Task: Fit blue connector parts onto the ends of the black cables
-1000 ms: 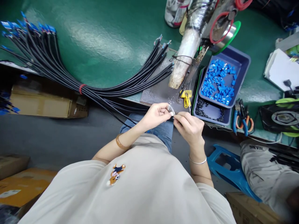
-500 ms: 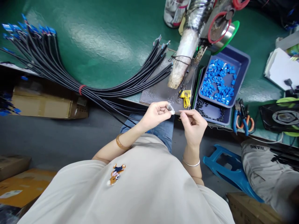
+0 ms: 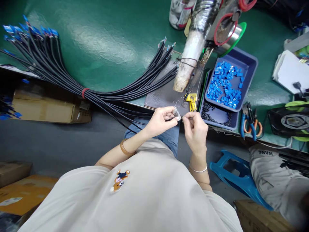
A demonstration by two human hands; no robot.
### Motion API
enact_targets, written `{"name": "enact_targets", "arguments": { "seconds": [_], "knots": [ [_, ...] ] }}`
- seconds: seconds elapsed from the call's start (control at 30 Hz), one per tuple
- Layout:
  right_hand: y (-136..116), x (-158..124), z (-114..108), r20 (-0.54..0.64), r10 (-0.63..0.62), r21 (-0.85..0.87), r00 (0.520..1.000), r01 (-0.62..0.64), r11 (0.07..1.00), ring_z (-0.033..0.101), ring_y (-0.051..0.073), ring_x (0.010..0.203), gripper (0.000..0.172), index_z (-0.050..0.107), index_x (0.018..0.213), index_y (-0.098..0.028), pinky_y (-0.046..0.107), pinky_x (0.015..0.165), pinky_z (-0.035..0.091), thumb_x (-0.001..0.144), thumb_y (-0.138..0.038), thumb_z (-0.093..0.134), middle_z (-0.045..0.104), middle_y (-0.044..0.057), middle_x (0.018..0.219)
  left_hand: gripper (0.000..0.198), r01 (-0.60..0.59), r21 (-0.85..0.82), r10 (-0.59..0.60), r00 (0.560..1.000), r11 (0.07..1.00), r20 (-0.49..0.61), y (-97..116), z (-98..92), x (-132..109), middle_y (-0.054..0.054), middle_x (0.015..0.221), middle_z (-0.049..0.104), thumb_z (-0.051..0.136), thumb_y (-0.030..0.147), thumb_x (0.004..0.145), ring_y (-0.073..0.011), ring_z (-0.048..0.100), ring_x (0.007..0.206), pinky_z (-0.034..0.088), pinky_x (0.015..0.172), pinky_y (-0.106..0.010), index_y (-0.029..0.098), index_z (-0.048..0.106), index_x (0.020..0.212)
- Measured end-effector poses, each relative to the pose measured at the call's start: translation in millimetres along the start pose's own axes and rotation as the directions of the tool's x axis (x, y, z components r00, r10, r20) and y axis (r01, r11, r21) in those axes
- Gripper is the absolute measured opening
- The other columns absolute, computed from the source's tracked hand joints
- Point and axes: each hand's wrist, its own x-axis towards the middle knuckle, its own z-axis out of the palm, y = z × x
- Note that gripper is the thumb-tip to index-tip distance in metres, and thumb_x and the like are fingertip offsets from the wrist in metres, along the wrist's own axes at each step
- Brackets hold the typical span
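Note:
My left hand [image 3: 159, 121] is closed on a thin black cable [image 3: 170, 119], which shows between thumb and fingers just above the jeans. A whitish wrap [image 3: 177, 113] covers its index fingertip. My right hand [image 3: 196, 130] pinches at the cable's end, its fingertips almost meeting the left ones; the fine wire ends there are too small to make out. Beyond both hands, a yellow tool [image 3: 192, 100] rests on a dark board [image 3: 160, 98]. A bundle of black cables [image 3: 106, 96], bound by a red tie [image 3: 84, 92], stretches along the bench edge to the left.
A foil-wrapped duct [image 3: 187, 69] hangs over the board. Right of it, a bin [image 3: 252, 62] of blue connectors sits on a lower bin [image 3: 233, 124] with small black parts. Pliers [image 3: 251, 124] lie farther right. A blue stool [image 3: 229, 170] and another person's sleeve [image 3: 265, 174] are at lower right.
My right hand has moved left, and its fingertips now meet the cable end at my left fingertips. My left hand has hardly moved.

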Motion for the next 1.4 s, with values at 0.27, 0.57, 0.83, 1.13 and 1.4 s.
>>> {"name": "enact_targets", "arguments": {
  "seconds": [0.27, 0.57, 0.83, 1.13, 1.4],
  "knots": [
    [-15, -9, -38, -0.303, 0.057, 0.331, 0.951, 0.049, 0.942, 0.051, 0.009, 0.045, 0.013, 0.057, 0.104, -0.024, 0.024, 0.043, 0.037, 0.093, -0.031, 0.059, 0.06, -0.005, 0.063, 0.014, 0.085, -0.002, -0.085, 0.991, 0.996, 0.1, 12, -5.7, -1, 0.003, 0.06, 0.053, 0.065, 0.024, 0.081, -0.0051, 0.046, 0.053, 0.037, 0.052, -0.017, 0.012, 0.06, 0.075],
    [8, 14, -92, -0.036, 0.176, -0.27, 0.984, -0.179, 0.946, 0.065, 0.015, 0.059, 0.018, 0.056, 0.081, -0.022, 0.028, 0.062, 0.05, 0.09, -0.036, 0.064, 0.068, 0.0, 0.069, 0.004, -0.001, 0.051, -0.029, 0.805, 0.999, 0.593, 59, -10.3, -14, 0.003, 0.056, 0.051, 0.066, 0.013, 0.078, -0.0034, 0.035, 0.049, 0.028, 0.046, -0.018, 0.012, 0.067, 0.074],
    [80, 96, -71, -0.166, 0.233, -0.695, 0.958, -0.281, 0.662, 0.065, 0.027, 0.087, 0.018, 0.061, 0.097, -0.019, 0.039, 0.08, 0.046, 0.091, -0.03, 0.049, 0.07, 0.014, 0.099, 0.018, 0.215, -0.377, -0.271, 0.957, 0.901, -0.102, 14, -14.7, 3, 0.009, 0.045, 0.043, 0.072, 0.026, 0.073, -0.0005, 0.02, 0.036, 0.009, 0.037, -0.016, 0.016, 0.057, 0.077],
    [79, 126, -78, 0.001, 0.311, -0.688, 0.951, -0.225, 0.69, 0.052, 0.019, 0.074, 0.006, 0.058, 0.074, -0.02, 0.034, 0.075, 0.038, 0.08, -0.021, 0.059, 0.066, 0.007, 0.083, 0.023, 0.19, -0.351, -0.238, 0.966, 0.917, -0.1, 15, -14.9, 0, 0.009, 0.046, 0.041, 0.075, 0.031, 0.072, -0.0001, 0.023, 0.037, 0.01, 0.038, -0.016, 0.013, 0.061, 0.077],
    [89, 138, -77, -0.099, 0.265, -0.646, 0.959, -0.265, 0.716, 0.022, 0.01, 0.058, 0.031, 0.042, 0.058, -0.023, 0.034, 0.067, 0.03, 0.07, -0.009, 0.067, 0.048, 0.0, 0.065, 0.013, 0.088, -0.107, -0.067, 0.981, 0.99, 0.18, 29, -3.4, -9, 0.001, 0.061, 0.058, 0.071, 0.022, 0.076, -0.0051, 0.048, 0.055, 0.037, 0.052, -0.018, 0.01, 0.071, 0.08]
  ]
}}
